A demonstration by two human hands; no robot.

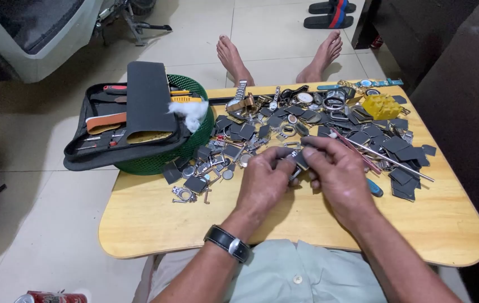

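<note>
Both hands meet over the middle of the wooden table (155, 224): the left hand (265, 179) and right hand (337, 171) each pinch a small dark watch part (298, 160) between fingertips, held just above the tabletop. A heap of dark squares and watch pieces (307, 126) lies just beyond. A green basket (155, 160) carrying an open tool case (121, 126) sits at the table's left edge.

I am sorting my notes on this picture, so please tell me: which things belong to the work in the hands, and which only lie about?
In the work:
- left hand
- right hand
- small dark square part held between both hands

Lying about:
- pile of dark square pieces and metal watch parts
- open black tool case
- green plastic basket
- yellow block
- light wooden table
</note>
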